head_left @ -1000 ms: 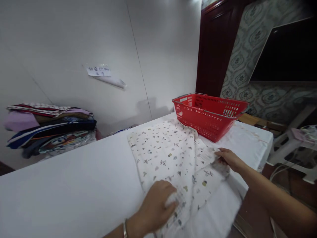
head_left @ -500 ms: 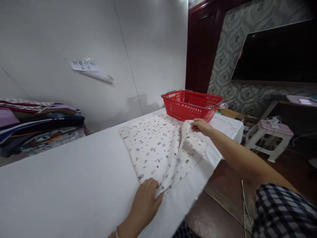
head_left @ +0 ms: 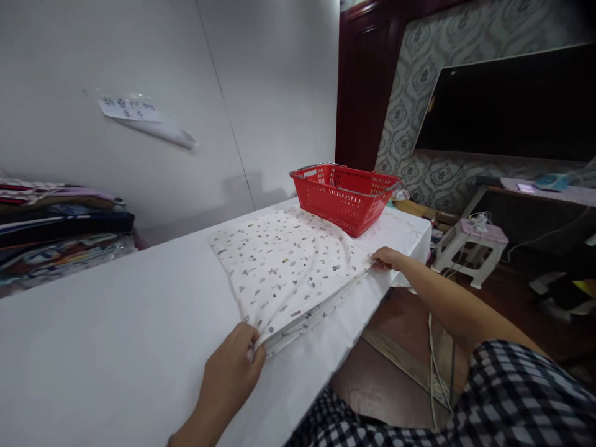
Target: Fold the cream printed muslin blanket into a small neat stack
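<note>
A white cloth point(head_left: 288, 261) printed with small plants and shapes lies folded in layers on the white-covered table point(head_left: 139, 347). My left hand point(head_left: 233, 366) pinches its near left corner between thumb and fingers. Farther right, my right hand point(head_left: 387, 257) is closed on the near right corner. Between the two hands the front edge runs fairly straight, with the layers showing beneath it. A few soft creases cross the top. Behind the cloth stands a red plastic basket point(head_left: 344, 202), which touches or overlaps its far edge; I cannot tell which.
A stack of folded clothes point(head_left: 60, 230) sits at the left by the wall. Taped to the wall is a paper sign point(head_left: 130, 110). Right of the table are a white stool with a pink top point(head_left: 484, 233), cables and a wall-mounted screen point(head_left: 507, 108).
My right hand has brought the lifted, bunched side of the cloth down and toward me, so it lies flatter. My left hand stays at the near left corner. The view has shifted slightly right.
</note>
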Demonstrator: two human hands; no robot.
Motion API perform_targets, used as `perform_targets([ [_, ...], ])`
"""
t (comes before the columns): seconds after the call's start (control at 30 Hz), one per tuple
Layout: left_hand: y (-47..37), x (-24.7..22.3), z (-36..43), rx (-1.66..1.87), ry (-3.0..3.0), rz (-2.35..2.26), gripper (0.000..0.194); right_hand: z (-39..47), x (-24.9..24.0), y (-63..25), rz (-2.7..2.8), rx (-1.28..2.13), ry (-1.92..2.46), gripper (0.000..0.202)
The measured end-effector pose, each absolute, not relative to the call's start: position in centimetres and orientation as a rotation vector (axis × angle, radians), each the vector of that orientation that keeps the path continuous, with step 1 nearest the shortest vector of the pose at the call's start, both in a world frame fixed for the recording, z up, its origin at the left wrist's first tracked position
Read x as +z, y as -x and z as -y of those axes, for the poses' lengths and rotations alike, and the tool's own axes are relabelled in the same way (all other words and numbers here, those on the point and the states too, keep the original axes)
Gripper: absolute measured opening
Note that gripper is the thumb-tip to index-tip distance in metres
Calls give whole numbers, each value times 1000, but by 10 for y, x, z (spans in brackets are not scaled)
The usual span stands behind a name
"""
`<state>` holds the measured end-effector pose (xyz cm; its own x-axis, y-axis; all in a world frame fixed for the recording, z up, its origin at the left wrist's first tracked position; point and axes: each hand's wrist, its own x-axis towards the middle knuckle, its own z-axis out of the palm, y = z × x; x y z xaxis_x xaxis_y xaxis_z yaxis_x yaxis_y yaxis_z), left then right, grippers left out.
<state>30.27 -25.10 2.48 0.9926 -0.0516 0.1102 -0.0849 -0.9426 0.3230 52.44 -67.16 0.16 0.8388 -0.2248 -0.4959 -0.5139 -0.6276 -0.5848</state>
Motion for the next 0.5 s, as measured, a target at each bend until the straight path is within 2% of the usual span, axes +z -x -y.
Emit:
perform_targets([
  [0.3,-287,8,263,-163,-2918,116,4,670,4,-526,-569,534,2423,24],
  [0.5,-287,10,266,-197,-2853,24,6,671,5,-529,-537,472,2447,21],
])
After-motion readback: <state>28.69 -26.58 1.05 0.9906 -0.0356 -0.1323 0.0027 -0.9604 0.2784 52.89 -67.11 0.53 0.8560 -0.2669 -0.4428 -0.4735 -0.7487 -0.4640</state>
